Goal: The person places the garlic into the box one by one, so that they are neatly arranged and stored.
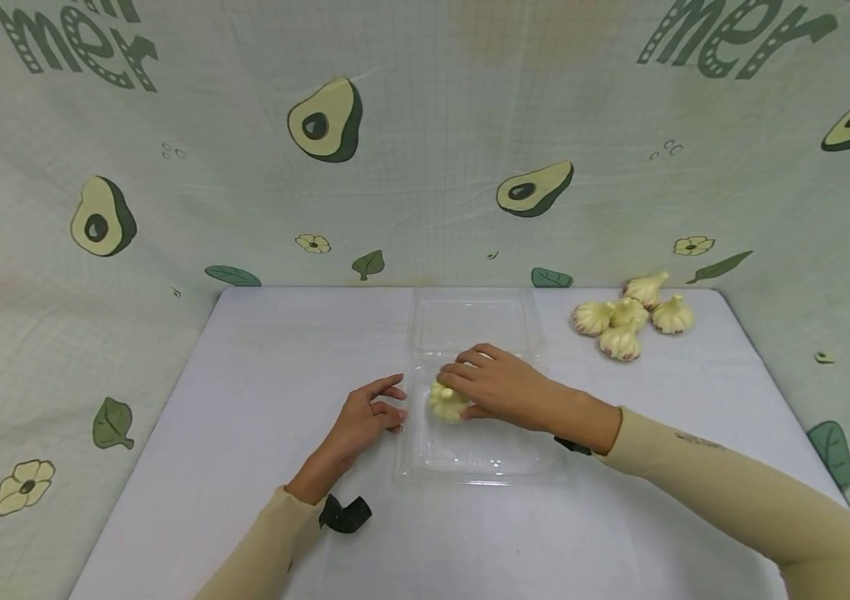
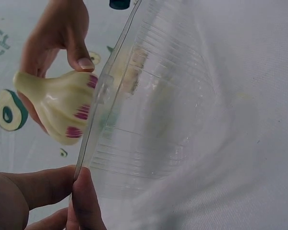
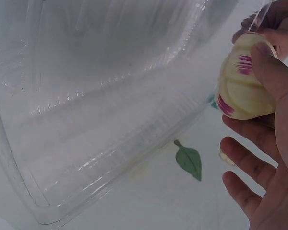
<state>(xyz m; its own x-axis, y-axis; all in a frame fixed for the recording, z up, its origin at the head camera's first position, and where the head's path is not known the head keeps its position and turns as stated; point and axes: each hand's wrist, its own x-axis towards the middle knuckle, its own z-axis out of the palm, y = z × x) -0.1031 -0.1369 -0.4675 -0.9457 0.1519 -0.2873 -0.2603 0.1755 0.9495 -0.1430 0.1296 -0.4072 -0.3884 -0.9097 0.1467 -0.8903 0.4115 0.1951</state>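
Observation:
My right hand (image 1: pixel 507 390) grips a cream garlic bulb (image 1: pixel 446 403) with purple streaks, over the left side of a clear plastic clamshell container (image 1: pixel 470 467). Seen from the left wrist, the bulb (image 2: pixel 60 105) is tilted sideways, its stem pointing away from the container and its streaked base close to the rim. Thumb and fingers hold it from both sides in the right wrist view, where the lower fingers are spread. At the container's left edge, my left hand (image 1: pixel 365 419) pinches the rim between thumb and finger (image 2: pixel 89 199).
Several more garlic bulbs (image 1: pixel 620 343) lie in a cluster at the table's back right. The container's open lid (image 1: pixel 473 325) lies flat toward the back edge. A cloth printed with avocados (image 1: pixel 326 121) and leaves hangs behind the white table (image 1: pixel 282 350).

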